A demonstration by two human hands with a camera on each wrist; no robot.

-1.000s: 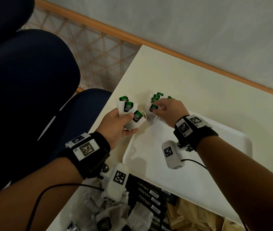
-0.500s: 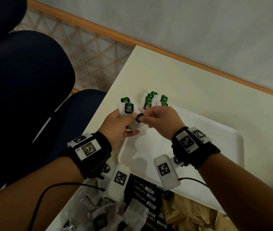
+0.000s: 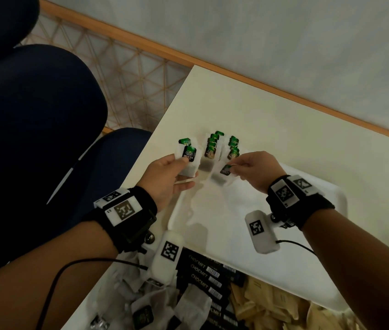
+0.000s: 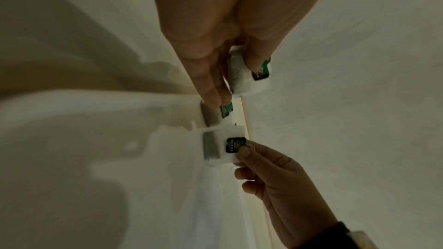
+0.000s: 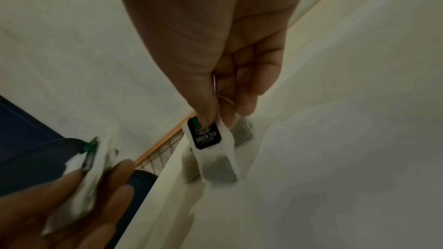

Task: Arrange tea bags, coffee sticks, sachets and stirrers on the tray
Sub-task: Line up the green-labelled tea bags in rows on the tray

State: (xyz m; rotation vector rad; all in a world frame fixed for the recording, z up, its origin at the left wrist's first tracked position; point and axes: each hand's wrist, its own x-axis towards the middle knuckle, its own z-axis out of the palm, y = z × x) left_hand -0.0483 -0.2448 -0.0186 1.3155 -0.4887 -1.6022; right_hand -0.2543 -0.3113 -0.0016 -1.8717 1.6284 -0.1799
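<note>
A white tray (image 3: 224, 225) lies on the cream table. Rows of green-tagged tea bags (image 3: 212, 148) stand at its far left corner. My left hand (image 3: 167, 177) holds two tea bags (image 3: 188, 156) between thumb and fingers, just left of the rows. In the left wrist view the same tea bags (image 4: 249, 75) sit in that grip. My right hand (image 3: 253, 170) pinches one tea bag (image 3: 223, 173) by its green tag and hangs it over the tray's corner. The right wrist view shows this tea bag (image 5: 215, 150) dangling from thumb and forefinger (image 5: 206, 113).
Near the table's front edge lie black CHOCMET sticks (image 3: 203, 275), brown sachets (image 3: 272, 306) and loose tea bags (image 3: 145, 310). A dark blue chair (image 3: 34, 115) stands left of the table. The wall (image 3: 283, 44) runs behind.
My right hand took one tea bag from the left hand's bunch and carried it right, toward the rows. The left hand now holds fewer bags and stayed about where it was.
</note>
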